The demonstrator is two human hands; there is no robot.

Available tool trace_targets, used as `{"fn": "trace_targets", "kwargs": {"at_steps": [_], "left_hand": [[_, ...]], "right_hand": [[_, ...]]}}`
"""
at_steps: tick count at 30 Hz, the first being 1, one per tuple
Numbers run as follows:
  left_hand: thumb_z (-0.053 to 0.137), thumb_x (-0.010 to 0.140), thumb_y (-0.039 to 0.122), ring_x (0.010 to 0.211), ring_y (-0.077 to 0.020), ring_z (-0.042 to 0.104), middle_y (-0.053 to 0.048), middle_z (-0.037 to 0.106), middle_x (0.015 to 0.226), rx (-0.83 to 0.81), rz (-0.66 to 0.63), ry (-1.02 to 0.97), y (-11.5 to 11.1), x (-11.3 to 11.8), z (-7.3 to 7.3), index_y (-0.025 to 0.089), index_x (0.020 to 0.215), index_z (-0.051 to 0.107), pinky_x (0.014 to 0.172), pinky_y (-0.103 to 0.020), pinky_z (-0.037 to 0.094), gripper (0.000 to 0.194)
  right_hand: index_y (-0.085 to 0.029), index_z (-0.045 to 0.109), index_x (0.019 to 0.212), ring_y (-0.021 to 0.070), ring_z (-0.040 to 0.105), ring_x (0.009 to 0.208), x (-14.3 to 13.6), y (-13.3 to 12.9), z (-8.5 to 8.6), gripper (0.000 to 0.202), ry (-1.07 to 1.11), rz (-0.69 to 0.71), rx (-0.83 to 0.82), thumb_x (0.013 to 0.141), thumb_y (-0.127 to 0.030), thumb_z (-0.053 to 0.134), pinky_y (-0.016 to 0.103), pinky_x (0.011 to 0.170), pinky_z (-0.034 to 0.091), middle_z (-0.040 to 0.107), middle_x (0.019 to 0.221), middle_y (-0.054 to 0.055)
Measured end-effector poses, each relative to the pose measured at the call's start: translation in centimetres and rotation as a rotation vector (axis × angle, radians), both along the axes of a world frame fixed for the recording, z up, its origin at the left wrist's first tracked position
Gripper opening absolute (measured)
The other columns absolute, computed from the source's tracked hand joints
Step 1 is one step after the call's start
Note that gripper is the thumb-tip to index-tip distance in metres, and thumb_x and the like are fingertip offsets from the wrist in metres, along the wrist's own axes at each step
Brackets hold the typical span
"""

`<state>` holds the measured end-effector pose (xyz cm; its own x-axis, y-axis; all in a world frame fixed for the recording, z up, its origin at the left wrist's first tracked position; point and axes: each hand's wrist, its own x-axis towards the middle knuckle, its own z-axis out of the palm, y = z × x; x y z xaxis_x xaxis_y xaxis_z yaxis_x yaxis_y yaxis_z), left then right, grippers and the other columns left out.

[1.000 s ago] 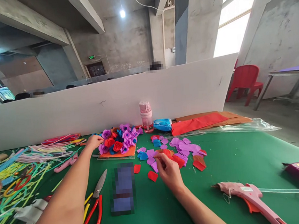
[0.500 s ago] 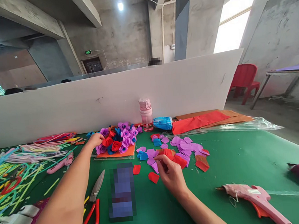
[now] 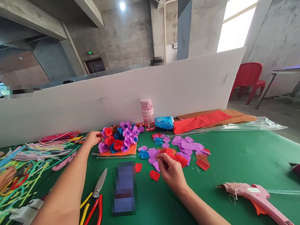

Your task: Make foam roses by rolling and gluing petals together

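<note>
My left hand (image 3: pixel 93 139) is at the left edge of a heap of purple, red and blue paper flowers (image 3: pixel 125 134), which lies on an orange sheet (image 3: pixel 131 150). Its fingers are drawn together beside the flowers; what they grip, if anything, is hidden. Over the loose petals, my right hand (image 3: pixel 172 170) has thumb and forefinger pinched, and I cannot make out anything between them. Purple petals (image 3: pixel 188 146) and red petals (image 3: pixel 180 160) are scattered around it. Red-handled scissors (image 3: pixel 98 197) and a pixelated dark rectangle (image 3: pixel 123 188) lie between my forearms.
A pink glue gun (image 3: pixel 251 191) lies at the right. Pipe cleaners (image 3: pixel 35 154) cover the left side, where another person's hand (image 3: pixel 0 179) rests. A pink bottle (image 3: pixel 147 114), a blue packet (image 3: pixel 164 122) and red paper (image 3: pixel 200 121) line the white board (image 3: pixel 190 88).
My left hand has drawn slightly left from the flowers, and a red flower near it has shifted. My right hand stays pinched in place. Another person's hand has come further in at the left.
</note>
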<state>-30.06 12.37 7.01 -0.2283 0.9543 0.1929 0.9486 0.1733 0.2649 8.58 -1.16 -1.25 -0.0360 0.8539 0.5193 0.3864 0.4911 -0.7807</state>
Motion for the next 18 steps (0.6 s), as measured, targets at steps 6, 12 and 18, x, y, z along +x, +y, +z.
{"fn": "trace_targets", "kwargs": {"at_steps": [6, 12, 18], "left_hand": [[0.056, 0.070, 0.024, 0.085, -0.0246, 0.067, -0.007, 0.075, 0.088, 0.106, 0.113, 0.057, -0.7, -0.9, -0.2, 0.018, 0.086, 0.073, 0.069, -0.027, 0.047, 0.023], [0.058, 0.071, 0.023, 0.088, -0.0247, 0.067, -0.006, 0.075, 0.088, 0.089, 0.106, 0.080, -0.1, 0.1, -2.5, 0.021, 0.084, 0.074, 0.073, -0.026, 0.047, 0.021], [0.058, 0.066, 0.014, 0.087, -0.0228, 0.067, -0.005, 0.075, 0.089, 0.070, 0.121, 0.096, -0.6, 0.2, -2.3, 0.021, 0.086, 0.074, 0.074, -0.026, 0.048, 0.027]], "right_hand": [[-0.019, 0.060, 0.086, 0.0096, 0.044, 0.045, -0.1, -0.2, 0.0, 0.019, -0.014, 0.006, -0.010, 0.087, -0.029, 0.044, 0.020, 0.046, 0.033, 0.053, 0.056, -0.003], [-0.018, 0.060, 0.086, 0.0092, 0.040, 0.045, -0.1, -0.2, 0.1, 0.020, -0.005, 0.005, -0.013, 0.087, -0.029, 0.043, 0.019, 0.046, 0.032, 0.050, 0.054, -0.004], [-0.018, 0.060, 0.085, 0.0089, 0.040, 0.045, -0.1, -0.3, 0.3, 0.020, -0.010, 0.007, -0.020, 0.087, -0.029, 0.044, 0.019, 0.046, 0.032, 0.047, 0.053, -0.005]]}}
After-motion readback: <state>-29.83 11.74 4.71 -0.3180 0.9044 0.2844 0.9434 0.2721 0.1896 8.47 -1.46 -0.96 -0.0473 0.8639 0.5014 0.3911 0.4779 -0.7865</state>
